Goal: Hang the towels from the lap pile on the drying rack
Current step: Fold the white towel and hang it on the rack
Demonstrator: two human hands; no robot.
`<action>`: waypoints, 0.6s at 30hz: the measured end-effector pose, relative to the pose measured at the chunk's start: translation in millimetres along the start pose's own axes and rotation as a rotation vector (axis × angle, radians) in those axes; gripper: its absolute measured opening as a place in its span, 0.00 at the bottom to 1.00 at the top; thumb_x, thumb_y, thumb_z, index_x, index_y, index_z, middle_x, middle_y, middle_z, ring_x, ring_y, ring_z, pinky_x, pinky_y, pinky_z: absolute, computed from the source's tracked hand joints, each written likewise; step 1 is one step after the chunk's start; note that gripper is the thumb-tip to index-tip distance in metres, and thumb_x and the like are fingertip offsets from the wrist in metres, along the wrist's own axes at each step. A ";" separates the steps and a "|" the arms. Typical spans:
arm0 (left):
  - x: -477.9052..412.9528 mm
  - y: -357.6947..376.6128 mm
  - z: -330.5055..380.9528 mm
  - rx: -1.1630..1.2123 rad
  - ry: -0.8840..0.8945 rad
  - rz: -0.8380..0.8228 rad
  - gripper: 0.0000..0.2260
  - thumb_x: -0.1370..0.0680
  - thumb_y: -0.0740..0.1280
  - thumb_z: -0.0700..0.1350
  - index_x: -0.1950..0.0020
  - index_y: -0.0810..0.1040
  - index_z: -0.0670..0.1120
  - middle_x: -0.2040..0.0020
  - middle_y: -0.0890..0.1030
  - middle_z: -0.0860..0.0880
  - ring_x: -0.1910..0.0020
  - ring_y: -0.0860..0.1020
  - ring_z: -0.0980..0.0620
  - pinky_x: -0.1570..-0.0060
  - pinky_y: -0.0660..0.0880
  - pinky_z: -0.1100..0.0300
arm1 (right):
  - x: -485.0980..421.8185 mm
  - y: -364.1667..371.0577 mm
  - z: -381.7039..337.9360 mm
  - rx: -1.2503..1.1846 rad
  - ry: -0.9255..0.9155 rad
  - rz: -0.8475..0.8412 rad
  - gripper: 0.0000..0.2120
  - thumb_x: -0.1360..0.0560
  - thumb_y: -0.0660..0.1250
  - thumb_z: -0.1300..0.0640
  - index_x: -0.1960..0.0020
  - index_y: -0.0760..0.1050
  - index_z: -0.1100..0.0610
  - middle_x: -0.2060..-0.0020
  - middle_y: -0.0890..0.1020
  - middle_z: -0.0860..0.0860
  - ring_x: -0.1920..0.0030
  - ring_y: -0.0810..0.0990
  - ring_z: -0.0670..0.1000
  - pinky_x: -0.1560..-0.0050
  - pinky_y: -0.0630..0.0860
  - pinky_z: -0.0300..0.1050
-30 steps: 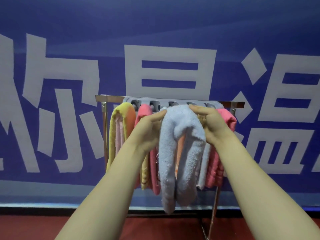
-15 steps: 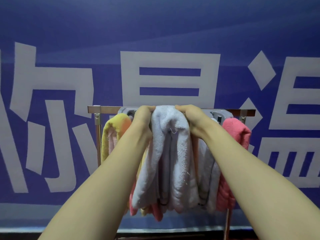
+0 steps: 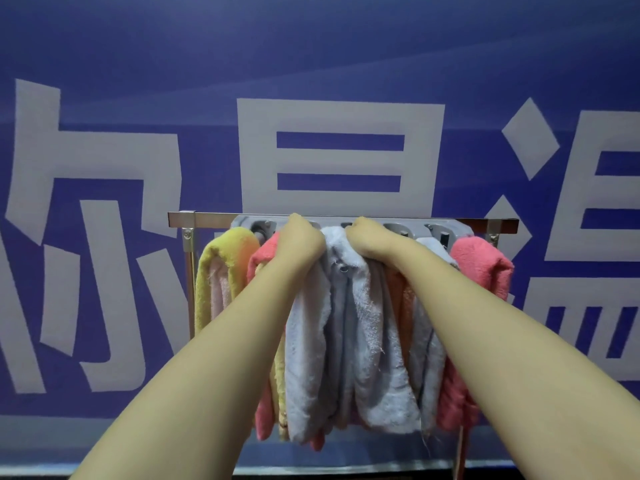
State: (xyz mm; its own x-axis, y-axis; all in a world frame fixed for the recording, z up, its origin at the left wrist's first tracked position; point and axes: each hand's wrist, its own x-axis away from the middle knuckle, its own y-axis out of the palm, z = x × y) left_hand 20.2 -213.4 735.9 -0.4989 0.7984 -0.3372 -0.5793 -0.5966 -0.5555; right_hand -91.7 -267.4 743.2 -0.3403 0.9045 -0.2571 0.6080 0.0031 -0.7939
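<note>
A pale blue-white towel [image 3: 349, 327] hangs folded over a rod of the drying rack [image 3: 180, 220], in the middle of the row. My left hand [image 3: 300, 237] grips its top fold on the left side. My right hand [image 3: 367, 239] grips the top fold on the right side. Both fists sit right at the grey rod holder [image 3: 398, 230] under the metal top bar. Other towels hang alongside: a yellow towel [image 3: 221, 268] far left, a coral towel [image 3: 265, 258] beside it, another pale towel [image 3: 429, 327] and a pink towel [image 3: 485, 268] at the right. The lap pile is out of view.
A blue wall banner [image 3: 343, 64] with large white characters stands close behind the rack. The rack's metal posts [image 3: 188, 271] run down at both ends. A dark floor strip shows along the bottom edge.
Both hands carried the pale towel up and forward onto the rack. They have drawn closer together at its top fold, and the view has moved nearer to the rack.
</note>
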 end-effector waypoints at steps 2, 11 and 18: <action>4.5 2.2 -4.2 -0.048 0.057 0.035 0.12 0.20 0.59 0.38 0.37 0.69 0.37 0.41 0.77 0.39 0.42 0.75 0.42 0.52 0.67 0.55 | 0.1 0.9 6.1 -0.005 -0.028 0.002 0.05 0.19 0.51 0.58 0.50 0.64 0.58 0.56 0.72 0.53 0.55 0.68 0.54 0.54 0.66 0.48; 9.4 9.1 -21.3 -0.079 0.291 0.126 0.05 0.20 0.61 0.41 0.56 0.68 0.42 0.56 0.72 0.44 0.57 0.68 0.47 0.59 0.62 0.57 | 10.3 11.5 12.9 -0.055 -0.162 0.267 0.09 0.22 0.63 0.55 0.57 0.69 0.59 0.60 0.74 0.54 0.60 0.70 0.54 0.55 0.72 0.52; 12.7 5.8 -45.0 -0.074 0.443 -0.016 0.10 0.21 0.60 0.37 0.60 0.76 0.38 0.51 0.74 0.42 0.50 0.71 0.49 0.49 0.65 0.63 | 27.3 3.9 17.1 -0.452 -0.096 0.029 0.09 0.25 0.58 0.62 0.64 0.72 0.59 0.66 0.71 0.56 0.64 0.68 0.52 0.65 0.69 0.44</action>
State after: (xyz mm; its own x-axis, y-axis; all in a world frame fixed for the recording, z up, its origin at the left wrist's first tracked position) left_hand 39.5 -203.1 694.2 -0.1564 0.7753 -0.6119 -0.5287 -0.5890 -0.6112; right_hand -110.9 -250.0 723.7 -0.3707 0.8634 -0.3422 0.8626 0.1835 -0.4714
